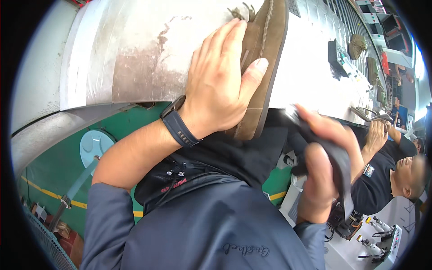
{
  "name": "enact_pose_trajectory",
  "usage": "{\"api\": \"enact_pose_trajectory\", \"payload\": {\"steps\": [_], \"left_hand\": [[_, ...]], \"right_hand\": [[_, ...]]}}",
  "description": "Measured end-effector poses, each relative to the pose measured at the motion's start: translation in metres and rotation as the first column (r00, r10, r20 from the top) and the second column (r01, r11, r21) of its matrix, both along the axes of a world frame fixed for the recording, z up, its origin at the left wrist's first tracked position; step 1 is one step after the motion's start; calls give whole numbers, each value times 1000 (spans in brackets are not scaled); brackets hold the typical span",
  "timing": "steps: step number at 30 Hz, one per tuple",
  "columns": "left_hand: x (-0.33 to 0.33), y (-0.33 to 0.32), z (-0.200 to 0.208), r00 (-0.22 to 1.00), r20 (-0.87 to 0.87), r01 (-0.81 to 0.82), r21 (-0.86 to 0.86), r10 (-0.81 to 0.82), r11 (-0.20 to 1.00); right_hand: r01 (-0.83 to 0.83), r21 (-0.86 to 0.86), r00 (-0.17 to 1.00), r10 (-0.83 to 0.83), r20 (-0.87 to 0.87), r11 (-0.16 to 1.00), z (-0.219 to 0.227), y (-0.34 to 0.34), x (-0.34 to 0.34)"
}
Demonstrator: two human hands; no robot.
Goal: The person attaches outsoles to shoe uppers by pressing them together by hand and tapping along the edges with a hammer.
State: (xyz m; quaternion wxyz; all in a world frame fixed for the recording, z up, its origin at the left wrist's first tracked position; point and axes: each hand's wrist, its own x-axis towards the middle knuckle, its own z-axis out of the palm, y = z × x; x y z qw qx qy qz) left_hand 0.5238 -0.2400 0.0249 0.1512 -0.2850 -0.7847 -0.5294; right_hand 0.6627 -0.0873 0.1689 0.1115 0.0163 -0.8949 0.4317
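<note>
A brown suede shoe [255, 110] lies along the pale worktable [139, 40], its heel end jutting over the near edge toward my lap. My left hand [220, 76] holds the shoe, long fingers laid across the upper toward the laces [243, 13] and the thumb near the sole side. Right of the shoe, my raised right hand [321, 162] is closed around a dark-handled tool [340, 168] with a shiny metal end. That tool is smeared by motion, so I cannot tell its exact kind. It is apart from the shoe.
At right, a co-worker [382, 180] handles a metal tool [373, 114] at the same table. More shoes [357, 46] stand farther along, beside a slatted conveyor [346, 18]. A round light-blue stool [96, 146] stands on the green floor at left. Equipment [378, 243] sits lower right.
</note>
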Motion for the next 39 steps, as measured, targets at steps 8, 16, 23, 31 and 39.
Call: {"api": "enact_pose_trajectory", "payload": {"steps": [8,16,23,31,39], "left_hand": [[7,6,10,999,-33,-8,-12,7,1000],[1,5,-3,1000,-2,2,1,-2,1000],[5,5,6,1000,-17,10,-35,-11,999],[3,0,14,998,34,58,-91,-55,994],[-65,5,45,954,227,245,-219,-195,944]], "right_hand": [[15,-123,994,-29,-107,992,-49,-24,22],[182,-156,980,-193,-53,971,-9,-16,1],[69,-142,996,-77,-53,987,-29,-11,-16],[192,-218,920,-253,-301,957,-33,31,-57],[140,-489,987,-161,-2,861,-46,47,-98]]}}
